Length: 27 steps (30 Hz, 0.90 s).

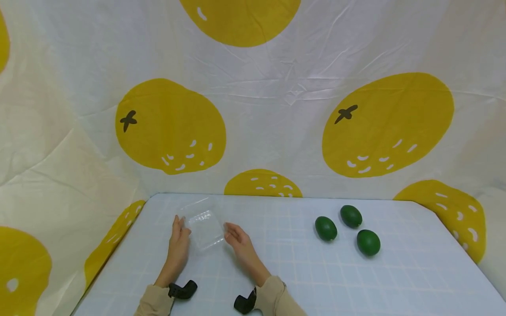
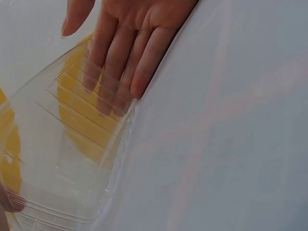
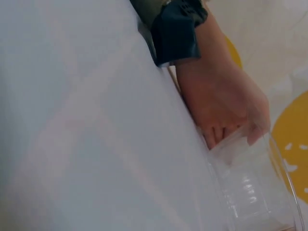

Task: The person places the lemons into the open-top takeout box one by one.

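A clear plastic box (image 1: 205, 230) sits near the table's left back part, between the two hands. On its left side is my left hand (image 1: 179, 245), fingers extended and thumb toward the box. At the right side, my right hand (image 1: 242, 248) touches the edge with its fingertips. In the left wrist view, straight fingers (image 2: 118, 57) of the right hand lie against the transparent wall, thumb apart. The right wrist view shows the left hand (image 3: 224, 96) beside the box, its fingertips partly hidden. I cannot tell whether the box touches the table throughout.
Three dark green oval fruits lie on the right: one nearer the middle (image 1: 326, 228), one at the back (image 1: 351, 216), one in front (image 1: 368, 242). A pale checked cloth covers the table (image 1: 300, 281). Behind hangs a white curtain (image 1: 272, 127) with yellow fruit prints.
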Each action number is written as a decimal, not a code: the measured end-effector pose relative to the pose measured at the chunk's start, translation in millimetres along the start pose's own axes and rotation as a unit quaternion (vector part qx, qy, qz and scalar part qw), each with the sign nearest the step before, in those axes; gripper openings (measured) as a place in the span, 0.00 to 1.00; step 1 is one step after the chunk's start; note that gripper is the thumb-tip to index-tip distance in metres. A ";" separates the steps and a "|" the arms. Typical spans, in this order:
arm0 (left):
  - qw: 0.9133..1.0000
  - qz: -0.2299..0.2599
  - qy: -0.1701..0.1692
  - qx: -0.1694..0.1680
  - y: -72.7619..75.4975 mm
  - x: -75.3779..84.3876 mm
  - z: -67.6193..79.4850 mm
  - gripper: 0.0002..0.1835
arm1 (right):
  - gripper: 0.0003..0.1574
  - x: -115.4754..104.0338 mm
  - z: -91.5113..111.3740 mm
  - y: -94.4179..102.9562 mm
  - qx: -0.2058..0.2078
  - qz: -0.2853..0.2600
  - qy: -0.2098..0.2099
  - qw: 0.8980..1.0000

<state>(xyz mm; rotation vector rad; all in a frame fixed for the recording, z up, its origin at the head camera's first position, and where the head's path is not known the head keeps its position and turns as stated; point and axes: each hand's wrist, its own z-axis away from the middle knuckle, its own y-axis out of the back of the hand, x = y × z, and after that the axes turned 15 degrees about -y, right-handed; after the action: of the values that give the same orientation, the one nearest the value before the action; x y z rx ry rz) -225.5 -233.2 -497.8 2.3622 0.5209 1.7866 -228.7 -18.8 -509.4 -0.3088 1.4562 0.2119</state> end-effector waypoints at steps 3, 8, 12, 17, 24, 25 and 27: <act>1.000 -0.008 -0.004 -0.011 -1.2 -0.8 0.0 0.37 | 0.29 0.1 5.0 1.6 -0.006 0.004 0.003 1.000; 1.000 -0.014 -0.005 -0.026 -3.5 0.5 1.2 0.37 | 0.29 2.0 11.5 7.6 -0.005 0.026 0.012 1.000; 0.999 -0.015 -0.001 -0.035 -6.7 1.8 2.5 0.37 | 0.29 2.9 16.0 13.6 -0.004 0.039 0.017 0.999; 0.999 -0.004 0.004 -0.037 -13.5 5.5 3.9 0.38 | 0.29 1.0 24.5 20.5 -0.007 0.041 0.010 0.999; 0.999 -0.003 -0.004 -0.046 -23.8 9.7 6.5 0.37 | 0.30 -0.8 36.4 30.5 -0.016 0.043 0.000 0.999; 0.999 -0.003 -0.006 -0.046 -25.4 10.2 6.9 0.37 | 0.30 -0.8 37.8 31.9 -0.017 0.040 0.000 0.999; 0.999 -0.003 -0.011 -0.049 -28.6 11.1 7.6 0.37 | 0.30 -0.2 40.6 35.1 -0.013 0.036 -0.003 0.999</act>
<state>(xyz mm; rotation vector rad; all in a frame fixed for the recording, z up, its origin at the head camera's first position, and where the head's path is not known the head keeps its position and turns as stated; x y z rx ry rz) -221.1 -201.9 -498.8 2.3095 0.4272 1.7394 -202.0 27.7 -508.5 -0.2766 1.4602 0.2906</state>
